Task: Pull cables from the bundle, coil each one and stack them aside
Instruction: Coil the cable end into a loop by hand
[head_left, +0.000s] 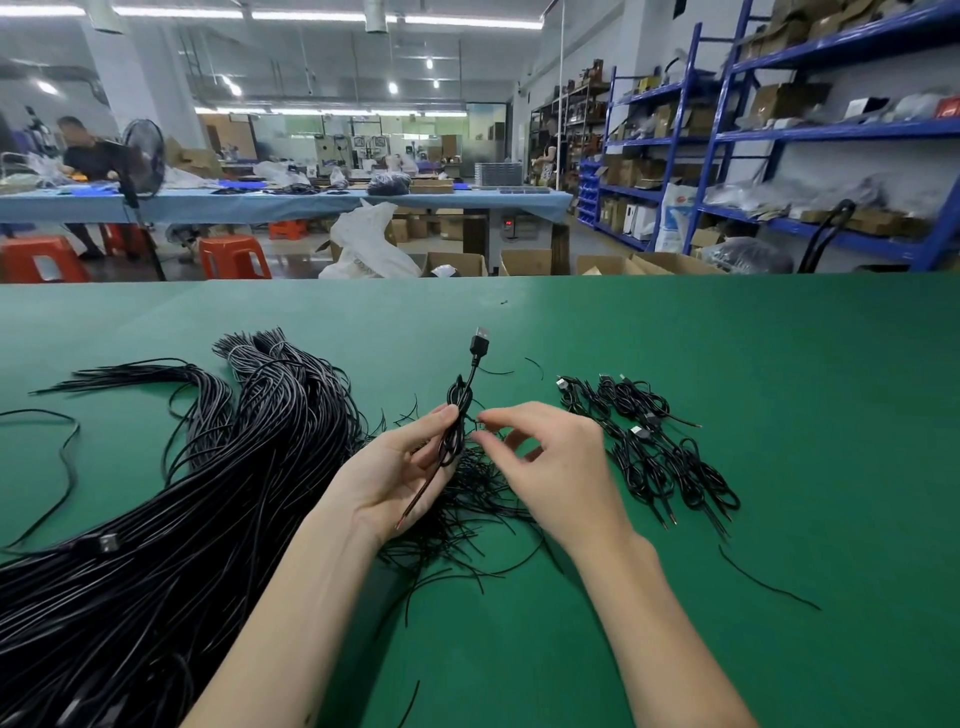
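Note:
A thick bundle of long black cables (218, 493) lies across the left of the green table (727, 364). My left hand (400, 467) grips a coiled black USB cable (457, 415) upright; its USB plug (480, 340) sticks up and its bare wire end hangs down past the palm. My right hand (545, 457) is just right of the coil, thumb and forefinger pinching a thin black tie at the coil's middle. A stack of coiled cables (654, 447) lies to the right.
A heap of thin black ties (467, 519) lies under my hands. Loose strands lie at the left (67, 457) and right (769, 584). Beyond the table's far edge stand orange stools (234, 257), cardboard boxes, blue shelves (779, 130) and a seated person (88, 161).

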